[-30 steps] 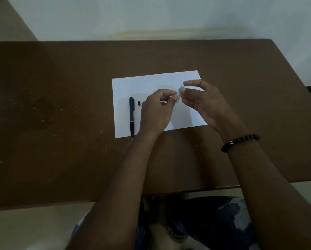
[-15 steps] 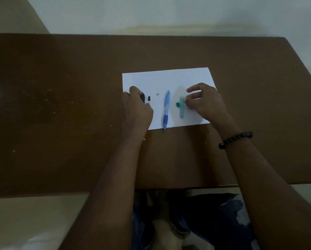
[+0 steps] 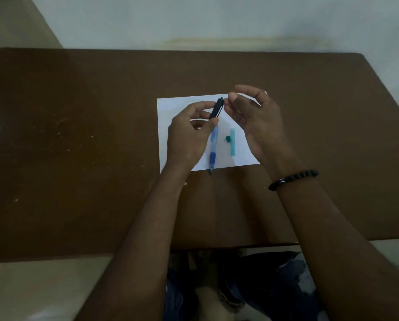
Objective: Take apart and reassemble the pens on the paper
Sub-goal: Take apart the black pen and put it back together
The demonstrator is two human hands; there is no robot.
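**A:** While your left hand (image 3: 189,135) pinches the black pen (image 3: 217,108) by its lower barrel, lifted over the paper (image 3: 182,107) with the top end tilted away from you, you're on the black pen's step. Can't tell if it's coming apart or going back together.

**B:** Right hand?

**A:** Your right hand (image 3: 256,117) sits just beside the pen's top end, fingers loosely curled, thumb and forefinger nearly on it. Looks like it holds nothing, though a small part between the fingertips would be hidden.

**B:** Next move?

**A:** My read: close thumb and forefinger on that top end, hold the barrel steady with the left, then twist or pull along the pen's axis. Small parts, so keep the work over the sheet.

**B:** What's lying under you?

**A:** Blue pen (image 3: 213,149) lies flat mid-sheet, tip poking past the near paper edge onto the bench (image 3: 78,135). Teal barrel (image 3: 232,142) lies to its right, with a small teal piece (image 3: 228,138) touching or just beside it; can't tell which.

**B:** Room?

**A:** Plenty of bare bench left, right and behind the paper. Near bench edge is well back from the sheet. Main risk, I'd judge, is a dropped piece rolling off the paper or knocking the blue pen.
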